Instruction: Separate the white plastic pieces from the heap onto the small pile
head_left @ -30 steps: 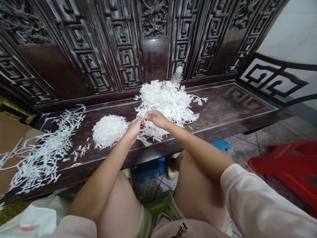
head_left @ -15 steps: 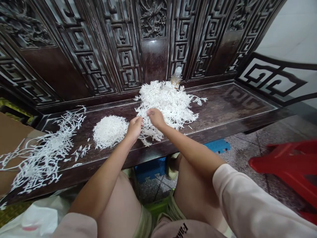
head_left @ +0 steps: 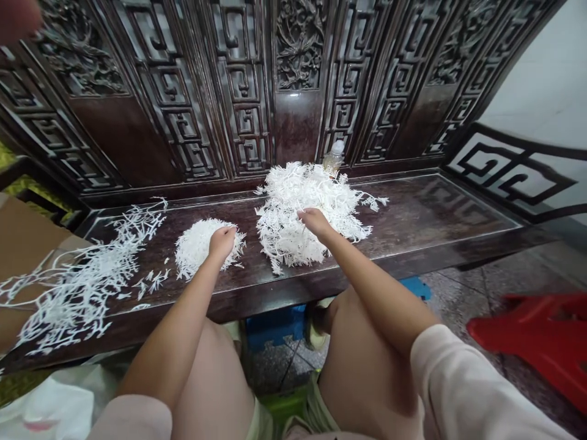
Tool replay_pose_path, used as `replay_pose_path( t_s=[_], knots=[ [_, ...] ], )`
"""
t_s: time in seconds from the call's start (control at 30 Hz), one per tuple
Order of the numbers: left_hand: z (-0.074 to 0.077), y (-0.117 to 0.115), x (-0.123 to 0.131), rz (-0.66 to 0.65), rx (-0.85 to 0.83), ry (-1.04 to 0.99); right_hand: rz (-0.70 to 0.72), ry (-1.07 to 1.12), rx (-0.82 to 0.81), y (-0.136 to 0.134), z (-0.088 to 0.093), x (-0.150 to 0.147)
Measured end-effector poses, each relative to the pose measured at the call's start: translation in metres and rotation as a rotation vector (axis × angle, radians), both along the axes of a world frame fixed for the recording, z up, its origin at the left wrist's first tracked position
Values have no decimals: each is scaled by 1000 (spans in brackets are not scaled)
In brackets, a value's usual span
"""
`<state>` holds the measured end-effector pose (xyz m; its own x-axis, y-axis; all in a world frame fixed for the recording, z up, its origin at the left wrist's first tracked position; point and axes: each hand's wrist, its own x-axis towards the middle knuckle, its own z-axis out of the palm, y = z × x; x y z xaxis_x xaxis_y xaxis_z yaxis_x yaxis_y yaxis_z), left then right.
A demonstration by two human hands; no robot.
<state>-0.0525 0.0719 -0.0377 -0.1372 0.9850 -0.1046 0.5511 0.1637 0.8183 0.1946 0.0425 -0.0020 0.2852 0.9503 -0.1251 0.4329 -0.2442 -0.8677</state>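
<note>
My left hand (head_left: 222, 240) is closed, thumb and fingers pinched together, over the right side of a small rounded pile of short white pieces (head_left: 195, 247). Whatever it pinches is too small to make out. To the right lies a larger heap of white branching plastic sprigs (head_left: 298, 189). My right hand (head_left: 314, 221) is over the front of that heap, its fingertips closed on a white branching sprig that blends with those beneath. At the left, long white branched strands (head_left: 101, 266) spread in a loose tangle.
Everything white lies on a dark wooden bench (head_left: 413, 201) with a carved backrest (head_left: 298, 116). A small clear bottle (head_left: 334, 156) stands behind the heap. Cardboard (head_left: 32, 244) is at the left, a red plastic stool (head_left: 536, 342) at the right. A blurred skin-coloured shape (head_left: 18, 18) shows top left.
My left hand has moved left, away from my right hand, onto the small pile. My right hand has shifted slightly right over the heap. The view has tilted up a little.
</note>
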Motion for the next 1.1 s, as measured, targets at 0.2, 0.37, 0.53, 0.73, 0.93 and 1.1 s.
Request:
replay_pose_path(
  t_s=[0.2,0.37,0.53,0.73,0.93,1.1],
  knots=[
    [1,1,-5,-14,-12,55,31,-3,-9,4,-7,8],
    [4,-2,-3,-79,-30,195,95,35,-52,2,-3,0],
    [8,-3,-8,-73,-90,336,128,57,-81,-2,3,-7],
    [4,1,-18,-49,-237,491,145,80,-84,-5,5,-8],
    [-2,5,-32,72,-252,615,264,170,-124,-11,14,-19],
    [-6,5,-34,111,-235,666,351,253,-154,-19,19,-34]
  ],
)
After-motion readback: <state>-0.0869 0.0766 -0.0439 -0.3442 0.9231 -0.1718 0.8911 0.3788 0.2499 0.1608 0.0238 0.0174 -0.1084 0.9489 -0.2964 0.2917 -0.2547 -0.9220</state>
